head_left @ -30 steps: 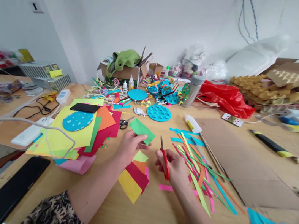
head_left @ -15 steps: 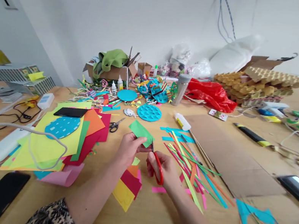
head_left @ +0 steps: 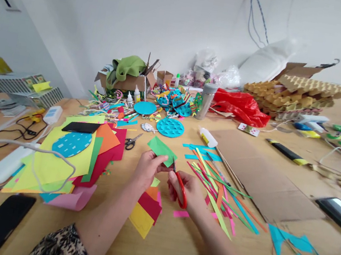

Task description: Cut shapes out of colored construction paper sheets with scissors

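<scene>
My left hand pinches a green paper piece and holds it up over the wooden table. My right hand grips red-handled scissors, whose blades touch the paper's lower right corner. Under my hands lies a small stack of yellow, red and orange paper pieces. Several thin coloured paper strips lie just right of my right hand.
A pile of coloured sheets with a blue dotted disc and a cable lies to the left. Black scissors, a glue bottle, cardboard, egg trays, a phone and craft clutter fill the back.
The scissors came left from apart to meet the green paper's corner. The view shifted, and the other person's arm at the far left left the frame.
</scene>
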`<action>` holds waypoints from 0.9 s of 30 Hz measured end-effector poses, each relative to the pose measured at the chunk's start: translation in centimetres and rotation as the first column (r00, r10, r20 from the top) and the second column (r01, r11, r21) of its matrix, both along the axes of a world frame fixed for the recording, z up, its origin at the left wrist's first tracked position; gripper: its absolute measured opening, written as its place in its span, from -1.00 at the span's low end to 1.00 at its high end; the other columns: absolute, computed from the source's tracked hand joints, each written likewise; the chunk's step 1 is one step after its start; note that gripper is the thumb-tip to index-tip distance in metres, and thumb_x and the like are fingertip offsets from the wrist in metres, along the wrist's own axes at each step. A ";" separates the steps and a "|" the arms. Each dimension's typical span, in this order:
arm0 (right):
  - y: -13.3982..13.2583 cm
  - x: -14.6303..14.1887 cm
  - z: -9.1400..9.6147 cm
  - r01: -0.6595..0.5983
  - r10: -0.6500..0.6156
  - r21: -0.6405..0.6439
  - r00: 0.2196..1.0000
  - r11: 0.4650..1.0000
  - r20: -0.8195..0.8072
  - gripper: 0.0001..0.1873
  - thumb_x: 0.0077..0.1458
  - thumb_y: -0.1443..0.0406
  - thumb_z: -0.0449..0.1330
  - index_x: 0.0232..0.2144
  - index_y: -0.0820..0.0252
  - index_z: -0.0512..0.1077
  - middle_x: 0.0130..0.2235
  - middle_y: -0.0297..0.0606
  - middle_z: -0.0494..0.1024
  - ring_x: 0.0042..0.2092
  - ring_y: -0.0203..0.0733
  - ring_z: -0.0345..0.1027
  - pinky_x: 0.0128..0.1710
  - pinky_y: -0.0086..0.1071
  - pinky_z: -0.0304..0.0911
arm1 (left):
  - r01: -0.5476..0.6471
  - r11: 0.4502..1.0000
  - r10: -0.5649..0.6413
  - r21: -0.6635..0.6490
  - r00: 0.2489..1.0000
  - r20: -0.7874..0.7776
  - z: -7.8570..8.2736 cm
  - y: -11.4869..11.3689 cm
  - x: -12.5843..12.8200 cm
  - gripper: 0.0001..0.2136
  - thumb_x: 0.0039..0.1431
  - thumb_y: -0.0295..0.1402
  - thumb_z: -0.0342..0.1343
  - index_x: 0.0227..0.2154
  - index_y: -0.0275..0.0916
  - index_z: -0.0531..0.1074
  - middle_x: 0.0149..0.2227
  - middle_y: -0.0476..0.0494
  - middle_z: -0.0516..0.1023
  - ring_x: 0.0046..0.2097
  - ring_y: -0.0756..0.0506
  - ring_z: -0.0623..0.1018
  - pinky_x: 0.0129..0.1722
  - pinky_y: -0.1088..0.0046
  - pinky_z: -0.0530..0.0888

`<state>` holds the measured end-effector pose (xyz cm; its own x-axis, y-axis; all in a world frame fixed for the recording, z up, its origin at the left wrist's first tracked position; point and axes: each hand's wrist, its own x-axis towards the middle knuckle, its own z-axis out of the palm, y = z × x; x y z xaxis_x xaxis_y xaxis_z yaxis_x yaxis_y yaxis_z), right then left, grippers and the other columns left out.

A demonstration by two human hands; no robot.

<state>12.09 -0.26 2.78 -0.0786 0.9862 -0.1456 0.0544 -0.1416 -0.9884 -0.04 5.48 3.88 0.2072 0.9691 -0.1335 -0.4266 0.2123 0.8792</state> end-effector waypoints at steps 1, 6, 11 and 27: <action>0.0 0.0 0.0 0.004 -0.004 0.001 1.000 1.000 0.000 -0.46 -0.06 -0.16 0.13 -0.63 0.16 0.23 -0.74 -0.41 0.30 -0.70 -0.36 0.14 -0.70 -0.48 -0.01 | 0.008 1.000 -0.008 0.004 1.000 -0.001 0.0 0.0 0.0 -0.86 -0.16 -0.39 0.27 -0.51 -0.35 0.49 -0.50 -0.11 0.55 -0.45 -0.06 0.52 -0.37 0.36 0.50; 0.1 0.1 -0.4 0.004 -0.004 0.011 1.000 1.000 0.012 -0.47 -0.03 -0.16 0.11 -0.62 0.16 0.23 -0.74 -0.41 0.30 -0.71 -0.36 0.13 -0.70 -0.48 -0.02 | 0.033 0.999 -0.033 0.016 0.999 -0.018 -0.2 0.0 0.1 -0.84 -0.17 -0.38 0.28 -0.49 -0.36 0.50 -0.47 -0.15 0.56 -0.41 -0.09 0.54 -0.33 0.34 0.50; 0.1 0.1 -0.6 -0.035 0.036 0.016 0.999 0.999 -0.017 -0.47 -0.03 -0.16 0.11 -0.59 0.17 0.24 -0.71 -0.41 0.32 -0.68 -0.36 0.16 -0.68 -0.49 0.01 | 0.017 1.000 -0.016 0.021 0.999 -0.036 -0.3 0.0 0.1 -0.86 -0.18 -0.39 0.28 -0.53 -0.35 0.49 -0.51 -0.11 0.54 -0.45 -0.07 0.53 -0.37 0.36 0.48; 0.0 0.1 -0.1 -0.042 0.042 0.026 0.999 0.999 -0.004 -0.45 -0.03 -0.18 0.09 -0.61 0.16 0.22 -0.72 -0.43 0.29 -0.69 -0.37 0.11 -0.68 -0.47 -0.02 | 0.009 1.000 -0.009 0.014 1.000 -0.025 0.0 -0.1 0.2 -0.86 -0.20 -0.39 0.29 -0.54 -0.35 0.49 -0.52 -0.11 0.55 -0.44 -0.08 0.54 -0.35 0.35 0.49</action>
